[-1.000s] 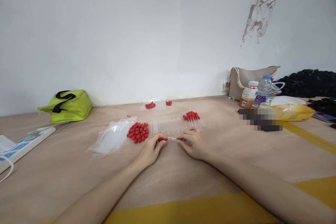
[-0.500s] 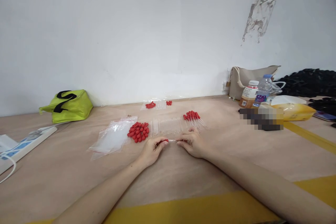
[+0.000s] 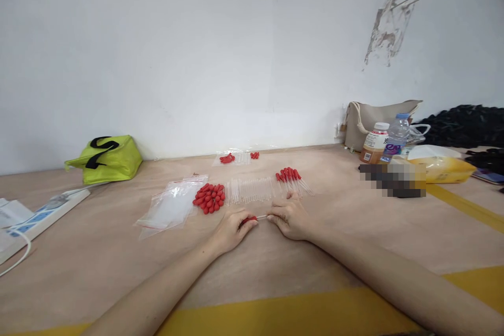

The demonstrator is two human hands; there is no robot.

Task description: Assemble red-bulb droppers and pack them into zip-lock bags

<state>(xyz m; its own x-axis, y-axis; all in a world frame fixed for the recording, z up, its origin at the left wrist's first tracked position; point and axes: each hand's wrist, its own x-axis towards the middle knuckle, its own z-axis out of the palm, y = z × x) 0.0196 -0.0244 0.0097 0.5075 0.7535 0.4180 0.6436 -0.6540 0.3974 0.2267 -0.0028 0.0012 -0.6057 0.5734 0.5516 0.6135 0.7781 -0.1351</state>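
Observation:
Between thumb and fingers, my left hand [image 3: 233, 228] is closed on a red rubber dropper bulb [image 3: 249, 219]. My right hand [image 3: 290, 218] pinches the clear dropper tube [image 3: 262, 217], whose left end meets the bulb; how deep it sits inside is hidden. Left of my hands lies a heap of loose red bulbs [image 3: 209, 198]. A row of clear tubes [image 3: 250, 190] is laid out just beyond my fingers. Behind my right hand, several droppers with red bulbs on their tubes [image 3: 289, 174] lie side by side.
Clear zip bags [image 3: 173, 205] lie left of the bulbs, and a bag of bulbs and tubes [image 3: 236, 157] lies near the wall. A power strip [image 3: 47, 220] and green bag [image 3: 112, 160] are at left. Bottles [image 3: 375, 143] and a tissue pack [image 3: 444, 165] stand at right.
Both hands have come slightly nearer to me, the left one also a little to the right. The gap between their fingertips is slightly narrower. Both keep their grip on the dropper parts.

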